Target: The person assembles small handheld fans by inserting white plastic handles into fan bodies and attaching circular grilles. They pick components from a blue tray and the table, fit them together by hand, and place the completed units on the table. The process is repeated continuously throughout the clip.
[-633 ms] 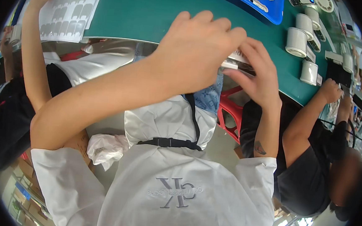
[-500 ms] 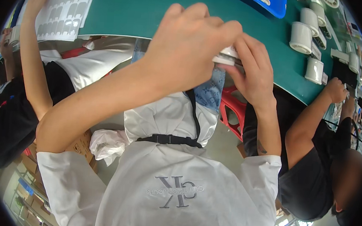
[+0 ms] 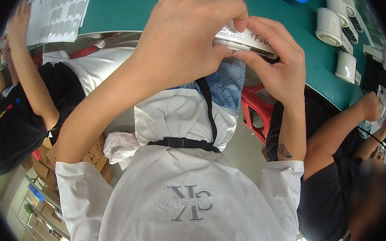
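Left hand: closed over the left end of a flat pack, fingers curled over its top, thumb beneath.
Right hand: pinching the pack's right end, fingers on top, thumb under.
Flat pack: thin, white with a dark lower edge, held level above the near edge of the green table.
Tape rolls: white, on the table, right of the pack.
White sheet: on the table, far left of the pack, under another person's hand.
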Demonstrator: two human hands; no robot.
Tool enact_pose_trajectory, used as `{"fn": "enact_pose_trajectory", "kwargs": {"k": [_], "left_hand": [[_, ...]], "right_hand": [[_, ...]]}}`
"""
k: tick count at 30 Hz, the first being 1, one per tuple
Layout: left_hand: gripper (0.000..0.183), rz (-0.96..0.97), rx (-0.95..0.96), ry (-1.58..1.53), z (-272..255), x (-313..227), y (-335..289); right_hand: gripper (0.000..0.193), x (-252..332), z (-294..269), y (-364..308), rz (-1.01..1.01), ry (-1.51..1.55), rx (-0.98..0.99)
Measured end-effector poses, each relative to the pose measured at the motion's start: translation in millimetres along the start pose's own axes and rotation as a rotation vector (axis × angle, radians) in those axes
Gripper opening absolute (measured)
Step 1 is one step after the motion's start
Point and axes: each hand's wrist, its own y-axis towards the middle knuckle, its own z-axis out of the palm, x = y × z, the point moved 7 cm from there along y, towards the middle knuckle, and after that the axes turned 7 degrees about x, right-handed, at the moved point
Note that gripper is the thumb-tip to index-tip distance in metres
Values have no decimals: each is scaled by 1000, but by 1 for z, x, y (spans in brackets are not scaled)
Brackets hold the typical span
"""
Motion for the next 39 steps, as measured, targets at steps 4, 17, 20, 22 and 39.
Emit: {"fn": "enact_pose_trajectory", "kwargs": {"k": [4,17,20,22,39], "left_hand": [[36,-21,90,-3,-1,4,4],[61,-14,-128,-452,-53,50,-19],[60,-16,-432,-801,-73,65,-31],[58,-15,-624,-758,-104,79,-32],[56,-538,-150,626,-227,347,79]], "right_hand": [[46,-2,0,0,25,20,15],[65,-13,-20,-7,190,470,-222],[60,-8,-18,5,201,334,-163],[56,1,-21,11,162,218,-119],[73,-47,-177,-83,727,-733,-215]]}}
